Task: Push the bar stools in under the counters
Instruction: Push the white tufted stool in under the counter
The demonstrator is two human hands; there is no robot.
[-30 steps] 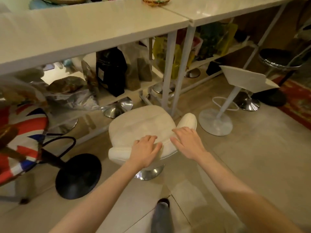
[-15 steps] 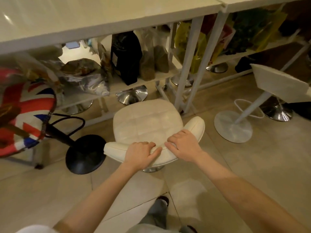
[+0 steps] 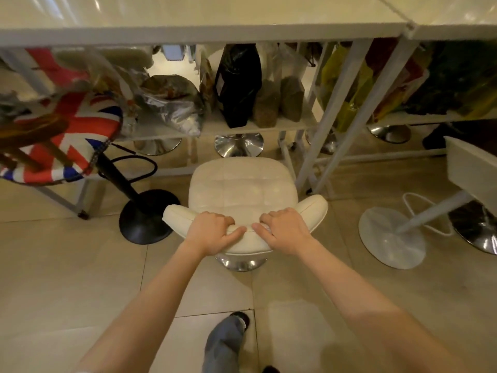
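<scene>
Home kitchen bar: white counter [image 3: 188,33], shelf [image 3: 215,129] of food bags, mismatched stools.

Single head-worn view, facing forward and down, close above stool [image 3: 242,192]

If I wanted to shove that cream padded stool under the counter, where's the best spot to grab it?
Grip the low curved backrest of the cream stool, from behind, on the side away from the counter. That padded rim wraps the seat's rear edge and gives fingers something to curl over. Both the left hand and right hand grip it that way here, side by side, so a push runs straight toward the counter.
</scene>
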